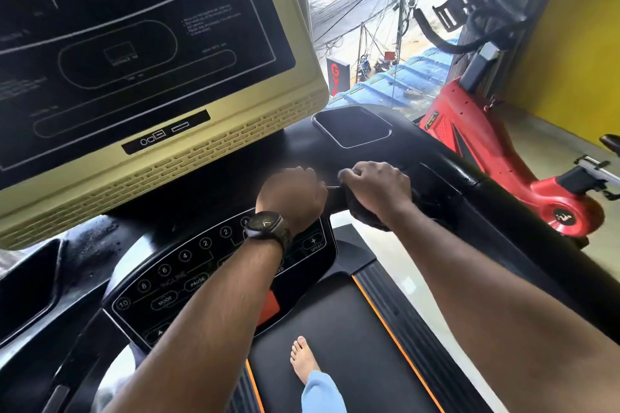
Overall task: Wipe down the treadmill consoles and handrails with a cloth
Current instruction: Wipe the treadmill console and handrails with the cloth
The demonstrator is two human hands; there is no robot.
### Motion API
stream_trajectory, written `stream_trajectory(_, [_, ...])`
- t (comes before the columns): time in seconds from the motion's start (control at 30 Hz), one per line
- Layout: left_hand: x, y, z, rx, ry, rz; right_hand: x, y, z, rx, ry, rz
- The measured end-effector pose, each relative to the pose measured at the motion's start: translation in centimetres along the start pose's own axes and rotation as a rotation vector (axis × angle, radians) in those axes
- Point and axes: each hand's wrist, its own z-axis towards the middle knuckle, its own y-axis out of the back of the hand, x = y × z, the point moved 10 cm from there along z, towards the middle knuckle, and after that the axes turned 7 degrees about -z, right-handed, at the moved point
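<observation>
My right hand (379,188) grips a dark cloth (365,213) bunched over the black inner grip bar at the right side of the treadmill console. My left hand (292,194), with a watch on the wrist, is blurred and sits just left of it above the button panel (188,275). Its fingers curl away from the camera, and what they hold is hidden. A thin thread-like line runs between the two hands. The big display screen (134,43) in its cream frame rises at the upper left. The black right handrail (503,211) runs down past my right forearm.
A square recess (352,126) lies in the console top behind my hands, and a cup-holder well (27,288) at far left. My bare foot (303,359) stands on the belt (352,318). A red exercise bike (486,151) stands right of the treadmill, before a window.
</observation>
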Motion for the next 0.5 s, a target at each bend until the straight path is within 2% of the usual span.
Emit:
stream_trajectory(0.07, [0.0,-0.1,0.0,0.004,-0.006,0.004,-0.3,0.7,-2.3,-0.199,-0.003,-0.096])
stream_trajectory(0.13, [-0.1,0.0,0.0,0.001,-0.013,0.01,-0.2,0.7,-5.2,-0.325,0.031,-0.145])
stream_trajectory(0.17, [-0.1,0.1,0.0,-0.004,-0.016,0.013,-0.2,0.7,-5.3,-0.336,0.065,-0.149])
stream_trajectory(0.3, [-0.2,0.2,-0.1,-0.001,-0.01,0.004,-1.3,0.5,-1.2,-0.097,0.022,-0.06])
stream_trajectory(0.4, [0.0,-0.1,-0.2,0.014,0.004,0.002,-1.8,0.4,-3.7,-0.259,-0.031,-0.096])
stream_trajectory(0.5, [0.0,-0.1,-0.1,0.014,0.006,0.002,-1.7,0.8,-5.6,-0.368,0.056,-0.103])
